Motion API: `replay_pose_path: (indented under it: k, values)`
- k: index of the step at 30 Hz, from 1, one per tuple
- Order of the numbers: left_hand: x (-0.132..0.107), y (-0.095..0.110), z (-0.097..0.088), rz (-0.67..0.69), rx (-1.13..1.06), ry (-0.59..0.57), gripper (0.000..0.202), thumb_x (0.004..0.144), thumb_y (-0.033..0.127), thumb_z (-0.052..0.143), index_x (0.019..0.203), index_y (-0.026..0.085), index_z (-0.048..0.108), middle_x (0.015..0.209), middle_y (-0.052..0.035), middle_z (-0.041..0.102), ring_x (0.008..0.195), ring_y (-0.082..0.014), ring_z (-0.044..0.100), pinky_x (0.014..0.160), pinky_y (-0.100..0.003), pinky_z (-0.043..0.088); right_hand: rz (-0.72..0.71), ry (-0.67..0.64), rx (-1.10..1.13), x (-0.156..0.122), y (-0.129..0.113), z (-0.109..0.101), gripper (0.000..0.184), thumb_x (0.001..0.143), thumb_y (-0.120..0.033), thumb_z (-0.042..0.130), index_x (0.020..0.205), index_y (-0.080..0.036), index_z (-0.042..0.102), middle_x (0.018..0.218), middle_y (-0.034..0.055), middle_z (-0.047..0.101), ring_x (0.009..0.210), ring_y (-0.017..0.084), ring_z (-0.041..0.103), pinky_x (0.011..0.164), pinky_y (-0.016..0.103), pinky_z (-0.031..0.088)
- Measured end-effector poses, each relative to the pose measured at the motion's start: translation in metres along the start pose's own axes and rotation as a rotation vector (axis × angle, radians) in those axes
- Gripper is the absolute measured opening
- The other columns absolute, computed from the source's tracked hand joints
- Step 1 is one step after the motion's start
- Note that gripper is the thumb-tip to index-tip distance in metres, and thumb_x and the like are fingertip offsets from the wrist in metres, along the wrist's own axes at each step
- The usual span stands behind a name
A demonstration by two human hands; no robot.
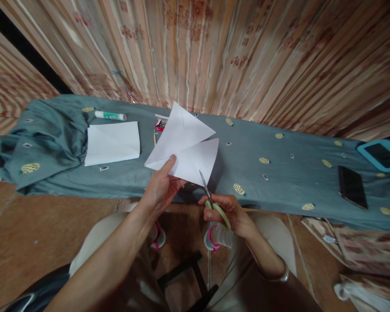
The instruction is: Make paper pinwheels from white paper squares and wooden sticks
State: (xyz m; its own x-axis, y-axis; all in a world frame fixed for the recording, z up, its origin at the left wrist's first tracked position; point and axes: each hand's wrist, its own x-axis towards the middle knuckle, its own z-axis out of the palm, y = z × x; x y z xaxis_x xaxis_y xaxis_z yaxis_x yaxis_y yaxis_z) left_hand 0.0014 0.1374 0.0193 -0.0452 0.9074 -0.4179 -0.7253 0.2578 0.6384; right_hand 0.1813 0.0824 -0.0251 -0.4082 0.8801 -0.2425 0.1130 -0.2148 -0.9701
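My left hand (160,186) pinches a folded white paper (185,145) by its lower corner and holds it up over the near edge of the table. The sheet is split into two pointed flaps. My right hand (229,213) grips green-handled scissors (212,201), whose blades point up at the paper's lower edge. Both hands hover above my knees, just in front of the table.
A teal cloth (263,173) covers the table. On it lie a stack of white paper (113,142), a glue stick (110,115), a small red item (160,125), a black phone (352,186) and a blue-cased tablet (381,154). Curtains hang behind.
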Motion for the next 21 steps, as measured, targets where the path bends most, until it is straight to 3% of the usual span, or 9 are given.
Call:
replay_pose_path:
  k: [12,21]
  values:
    - [0.0027,-0.0007,-0.0014,0.006,0.005,-0.002,0.032,0.092,0.012,0.052,0.123,0.014,0.060,0.103,-0.0081,0.075,0.098,-0.0203,0.071,0.082,-0.030,0.059,0.020,-0.001,0.037,0.0015,0.0061,-0.0007,0.049,0.067,-0.060,0.076,0.088,-0.016,0.067,0.060,-0.0048,0.052,0.052,0.008,0.041,0.050,0.025,0.029]
    - [0.0026,-0.0010,-0.0002,0.007,-0.003,-0.003,0.033,0.093,0.012,0.051,0.126,0.013,0.057,0.098,-0.0071,0.076,0.091,-0.0177,0.072,0.079,-0.027,0.059,0.052,0.019,0.092,0.0027,0.0055,-0.0003,0.044,0.063,-0.051,0.082,0.086,-0.017,0.068,0.059,-0.0048,0.055,0.051,0.007,0.042,0.048,0.023,0.030]
